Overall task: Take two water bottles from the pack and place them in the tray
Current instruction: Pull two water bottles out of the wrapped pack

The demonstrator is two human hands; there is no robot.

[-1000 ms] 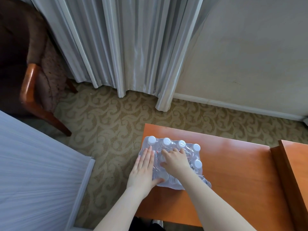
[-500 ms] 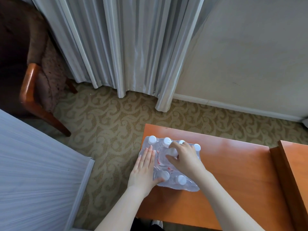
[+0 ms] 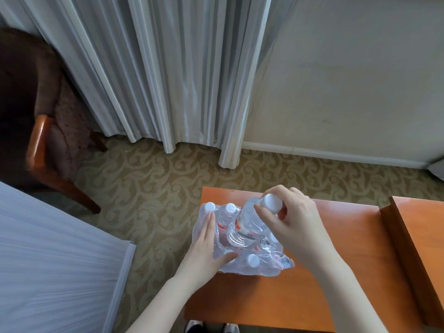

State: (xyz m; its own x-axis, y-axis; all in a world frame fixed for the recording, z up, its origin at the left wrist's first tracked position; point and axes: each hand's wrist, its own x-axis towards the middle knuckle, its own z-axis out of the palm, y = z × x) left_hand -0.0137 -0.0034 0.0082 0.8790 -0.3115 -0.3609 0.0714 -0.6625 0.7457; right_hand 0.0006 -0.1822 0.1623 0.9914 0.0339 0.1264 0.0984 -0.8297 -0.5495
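Observation:
A shrink-wrapped pack of water bottles [image 3: 262,263] with white caps sits at the left end of the orange wooden table [image 3: 336,272]. My right hand [image 3: 290,227] grips one clear water bottle [image 3: 242,227] by its neck and white cap, and the bottle stands tilted, partly raised out of the torn wrap. My left hand [image 3: 206,248] lies flat on the pack's left side, fingers together, pressing on the plastic. No tray can be made out with certainty.
A raised wooden ledge [image 3: 403,248] borders the table on the right. A wooden armchair [image 3: 48,150] stands at the far left, grey curtains [image 3: 168,80] hang behind, and a white bed edge [image 3: 60,260] lies at the lower left. Patterned carpet covers the floor.
My right hand closed around one bottle's cap and pulled it up and out of the wrap, tilting it. My left hand stayed flat on the pack.

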